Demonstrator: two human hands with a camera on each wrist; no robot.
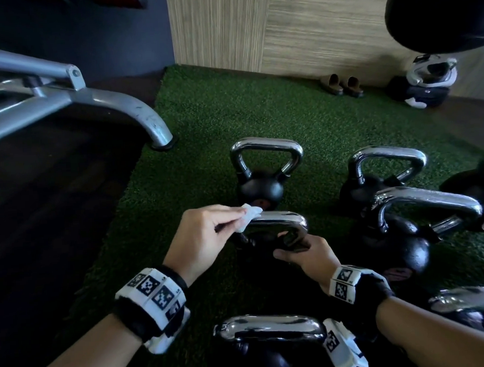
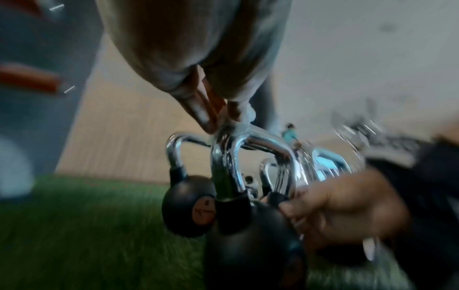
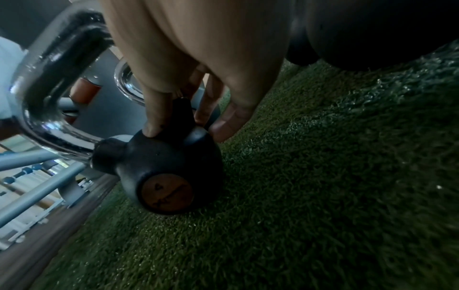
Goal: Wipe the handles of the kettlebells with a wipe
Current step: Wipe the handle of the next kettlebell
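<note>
Several black kettlebells with chrome handles stand on green turf (image 1: pixel 204 115). My left hand (image 1: pixel 209 229) pinches a small white wipe (image 1: pixel 54 224) against the left end of the chrome handle (image 1: pixel 281 219) of a small kettlebell (image 3: pixel 164 168). My right hand (image 1: pixel 305 252) grips that kettlebell at the right foot of its handle, fingers (image 3: pixel 154 117) curled round the black post. In the left wrist view the left hand's fingers (image 2: pixel 198 109) press on the top of the handle (image 2: pixel 233 157). Another small kettlebell (image 1: pixel 259 168) stands just behind.
Larger kettlebells (image 1: pixel 389 226) crowd the right side, and one handle (image 1: pixel 269 326) lies close below my wrists. A grey metal bench frame (image 1: pixel 65 102) stands at the left on dark floor. Sandals (image 1: pixel 342 86) and a bag (image 1: pixel 425 83) lie by the wooden wall.
</note>
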